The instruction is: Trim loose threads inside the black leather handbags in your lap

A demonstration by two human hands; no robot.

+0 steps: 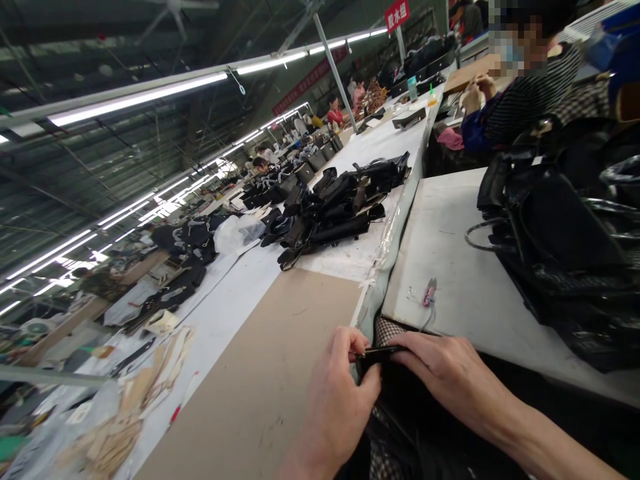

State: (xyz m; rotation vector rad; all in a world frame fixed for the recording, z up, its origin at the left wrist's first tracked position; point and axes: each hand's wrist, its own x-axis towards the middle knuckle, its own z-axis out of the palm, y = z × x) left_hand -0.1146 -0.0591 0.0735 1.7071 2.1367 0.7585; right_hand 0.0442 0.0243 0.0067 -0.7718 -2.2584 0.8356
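Low in the view, my left hand (341, 399) and my right hand (445, 373) pinch opposite ends of a small black strip (379, 351). It could be a piece of a bag; its exact kind does not show. The strip is held level just off the edge of the work table, above my lap. Dark material (415, 427) and brown checked cloth (387, 330) lie under and around my hands. Beyond my right hand, on the white side table (430, 227), lie small pink-handled thread snippers (429, 293).
Black leather-like pieces (340, 207) are heaped on the long table, past a beige board (270, 347). Black bags (565, 233) crowd the right side table. A red pen (175, 415) and tan strips (120, 433) lie left. A co-worker (530, 93) sits at the upper right.
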